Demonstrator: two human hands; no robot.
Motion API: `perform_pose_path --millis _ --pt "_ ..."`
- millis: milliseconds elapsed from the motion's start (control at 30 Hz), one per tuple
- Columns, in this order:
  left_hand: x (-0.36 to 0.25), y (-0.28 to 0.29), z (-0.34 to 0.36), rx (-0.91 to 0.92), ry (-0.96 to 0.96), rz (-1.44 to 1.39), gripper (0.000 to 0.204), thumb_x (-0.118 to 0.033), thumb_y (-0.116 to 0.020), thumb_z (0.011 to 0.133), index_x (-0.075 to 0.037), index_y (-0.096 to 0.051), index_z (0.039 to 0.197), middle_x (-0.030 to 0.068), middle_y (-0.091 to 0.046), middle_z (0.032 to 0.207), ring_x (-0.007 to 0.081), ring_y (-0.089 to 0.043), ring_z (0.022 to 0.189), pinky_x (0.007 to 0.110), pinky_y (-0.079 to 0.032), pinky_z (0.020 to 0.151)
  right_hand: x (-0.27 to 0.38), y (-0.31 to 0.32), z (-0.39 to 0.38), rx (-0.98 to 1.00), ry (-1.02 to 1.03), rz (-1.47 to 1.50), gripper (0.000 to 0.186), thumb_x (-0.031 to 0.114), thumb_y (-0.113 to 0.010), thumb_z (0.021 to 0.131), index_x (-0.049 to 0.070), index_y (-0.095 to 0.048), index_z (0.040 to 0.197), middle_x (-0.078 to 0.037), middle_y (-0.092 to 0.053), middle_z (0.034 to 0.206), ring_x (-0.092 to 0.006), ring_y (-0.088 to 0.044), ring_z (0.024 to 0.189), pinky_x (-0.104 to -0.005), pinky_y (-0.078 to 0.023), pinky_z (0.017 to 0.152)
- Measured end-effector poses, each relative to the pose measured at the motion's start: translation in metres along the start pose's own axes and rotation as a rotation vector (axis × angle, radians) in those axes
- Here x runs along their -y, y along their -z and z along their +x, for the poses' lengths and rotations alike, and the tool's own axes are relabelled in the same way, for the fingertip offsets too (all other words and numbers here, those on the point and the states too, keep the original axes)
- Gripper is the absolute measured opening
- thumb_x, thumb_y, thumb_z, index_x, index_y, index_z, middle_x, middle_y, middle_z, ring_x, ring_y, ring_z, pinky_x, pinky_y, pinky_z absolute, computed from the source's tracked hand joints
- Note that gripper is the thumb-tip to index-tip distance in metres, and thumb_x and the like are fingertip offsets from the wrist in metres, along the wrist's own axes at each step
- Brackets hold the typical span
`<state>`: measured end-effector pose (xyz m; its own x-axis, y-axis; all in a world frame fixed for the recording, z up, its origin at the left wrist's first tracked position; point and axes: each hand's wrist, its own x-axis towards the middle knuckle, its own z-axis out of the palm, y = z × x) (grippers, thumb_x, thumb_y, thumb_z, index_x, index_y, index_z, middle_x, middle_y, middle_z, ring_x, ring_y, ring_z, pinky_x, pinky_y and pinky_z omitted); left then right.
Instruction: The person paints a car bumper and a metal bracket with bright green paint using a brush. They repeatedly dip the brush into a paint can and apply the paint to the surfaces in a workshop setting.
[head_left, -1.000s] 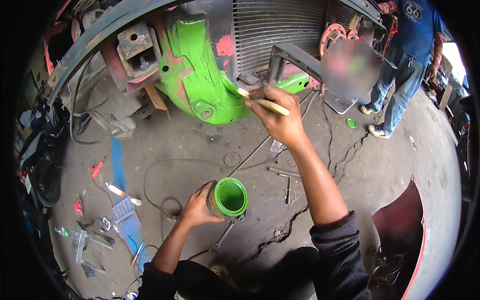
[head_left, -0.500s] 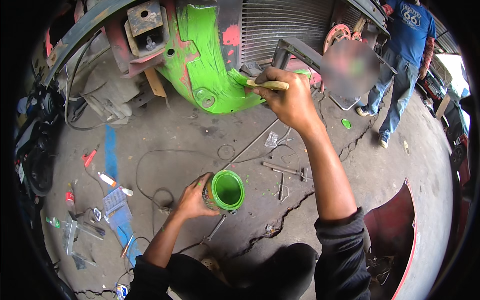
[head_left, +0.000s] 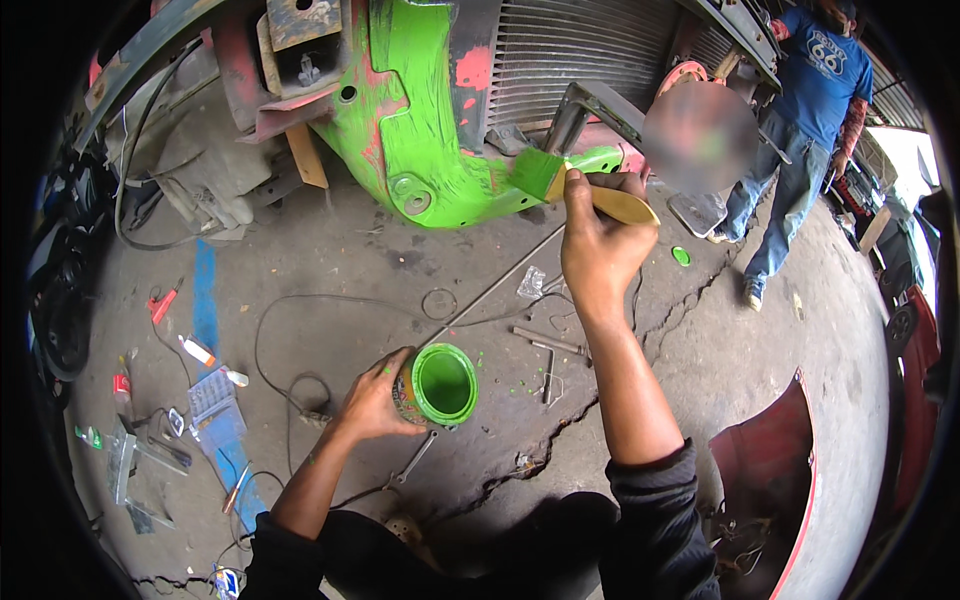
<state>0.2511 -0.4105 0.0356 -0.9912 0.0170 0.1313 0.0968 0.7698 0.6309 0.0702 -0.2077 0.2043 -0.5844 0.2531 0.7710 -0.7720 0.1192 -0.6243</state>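
Note:
My left hand (head_left: 377, 402) is closed around a can of green paint (head_left: 443, 385), open at the top, low in front of me. My right hand (head_left: 606, 235) grips the wooden handle of a paintbrush (head_left: 620, 206) whose wide bristles are coated green. The bristles rest at or just in front of a curved metal car part (head_left: 405, 130), streaked with wet-looking green paint over pink and dark grey patches, near its lower right arm. I cannot tell if they touch it.
A radiator grille (head_left: 540, 50) stands behind. A person (head_left: 815, 80) in a blue shirt stands at the right. A red panel (head_left: 760, 450) lies lower right. Hose, wrench (head_left: 413, 460), tools, bags and a green lid (head_left: 681, 256) are scattered on the cracked concrete floor (head_left: 320, 250).
My right hand and the brush have moved rightward along the lower part of the green metal, the bristles now turned leftward and flatter. The person at right shifts slightly. The view has shifted a little.

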Motion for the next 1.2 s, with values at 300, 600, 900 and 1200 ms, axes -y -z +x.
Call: perform_pose_path --millis 300,600,900,1200 --pt "0.009 -0.001 0.001 -0.041 -0.015 -0.011 0.112 -0.028 -0.092 0.044 -0.003 -0.036 0.138 0.0222 -0.054 0.128 0.0395 -0.054 0.117 0.044 -0.045 0.101 0.020 0.000 0.013 0.157 -0.050 -0.081 0.019 0.013 -0.070 0.080 0.000 -0.059 0.071 -0.010 -0.063 0.059 -0.0134 -0.060 0.053 -0.0284 -0.047 0.053" --pt "0.003 0.003 0.002 -0.009 -0.002 -0.007 0.114 -0.028 -0.091 0.046 -0.003 -0.033 0.140 0.0231 -0.053 0.130 0.0404 -0.053 0.118 0.043 -0.044 0.101 0.025 -0.007 0.024 0.181 -0.044 -0.043 0.013 0.006 -0.068 0.080 -0.003 -0.059 0.076 -0.004 -0.060 0.066 -0.0108 -0.052 0.059 -0.0262 -0.042 0.054" --pt "0.012 0.001 -0.002 -0.025 -0.011 -0.016 0.114 -0.028 -0.091 0.044 -0.004 -0.034 0.139 0.0217 -0.054 0.129 0.0401 -0.054 0.117 0.043 -0.045 0.099 0.029 -0.007 0.014 0.147 -0.023 -0.081 0.020 0.011 -0.071 0.078 -0.001 -0.057 0.071 -0.010 -0.061 0.059 -0.0159 -0.055 0.051 -0.0321 -0.045 0.052" --pt "0.010 0.003 -0.005 -0.019 -0.028 -0.013 0.114 -0.027 -0.091 0.044 -0.003 -0.034 0.139 0.0218 -0.053 0.129 0.0403 -0.054 0.117 0.043 -0.045 0.100 0.021 0.002 0.007 0.189 0.299 -0.432 0.012 0.007 -0.067 0.081 0.003 -0.057 0.080 -0.016 -0.060 0.068 -0.0337 -0.061 0.060 -0.0407 -0.048 0.056"
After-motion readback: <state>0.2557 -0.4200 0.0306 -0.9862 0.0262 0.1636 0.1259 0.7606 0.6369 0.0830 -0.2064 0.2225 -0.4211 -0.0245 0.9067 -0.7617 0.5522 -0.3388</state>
